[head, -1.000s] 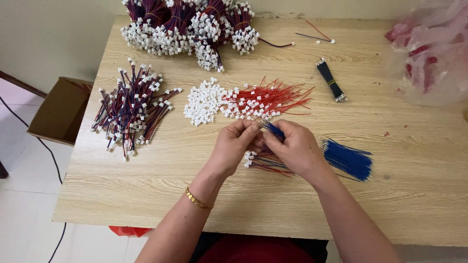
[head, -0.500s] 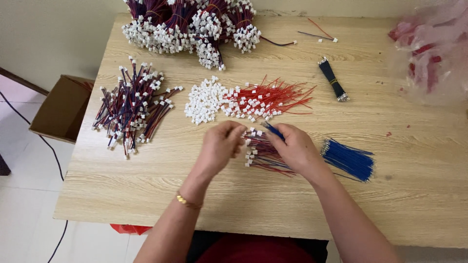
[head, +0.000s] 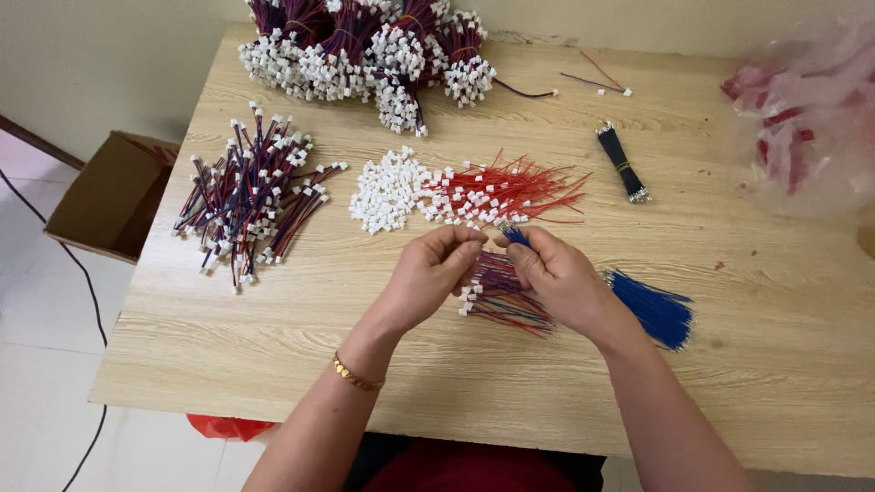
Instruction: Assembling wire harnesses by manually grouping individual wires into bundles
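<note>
While both hands' fingers pinch blue wire (head: 516, 236), connector pile (head: 387, 189), red wires (head: 510, 189) lie beyond.

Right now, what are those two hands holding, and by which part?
The right hand pinches a blue wire near its tip. The left hand meets it fingertip to fingertip; what it holds is hidden.

The surface (head: 273, 364) carries several groups of parts. At the far edge lies a row of bundled wire harnesses (head: 365, 46). Nearer, to the left, a loose heap of finished harnesses (head: 251, 196) is spread out. At centre, a pile of connector housings (head: 387, 191) lies just left of a batch of wires with connectors (head: 501, 193). To the right of these lies a tied wire bundle (head: 622, 162). A plastic bag (head: 811, 109) sits at the far right. Nearest the person lies a small wire heap (head: 506, 301), with a sheaf of loose wires (head: 652, 310) to its right. A cardboard box (head: 114, 196) stands on the floor, left of the surface.
</note>
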